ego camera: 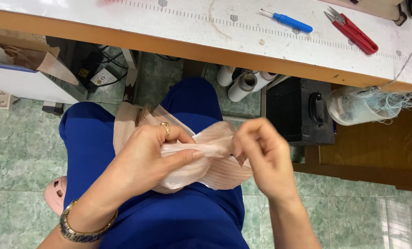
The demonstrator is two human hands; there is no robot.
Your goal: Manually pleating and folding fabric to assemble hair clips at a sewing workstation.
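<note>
Landmark: I take the wooden-edged worktable (206, 48) along the top of my view as reference.
Fabric: I see a pale pink pleated fabric piece (215, 168) well below the table edge, lying over the lap in blue trousers (187, 216).
Left hand: my left hand (150, 157) is closed on the fabric piece, thumb stretched along its folded edge and fingers curled over the top; it has a ring and a metal watch (81, 228) at the wrist.
Right hand: my right hand (261, 154) is nearly closed, fingertips pinching the fabric's right end.
On the table: a blue-handled seam ripper (286, 20) and red thread snips (353, 32) lie near the far right.
Under the table: white thread cones (245, 83), a black box (300, 110), and a clear container of thread scraps (358, 106) at the right edge.
</note>
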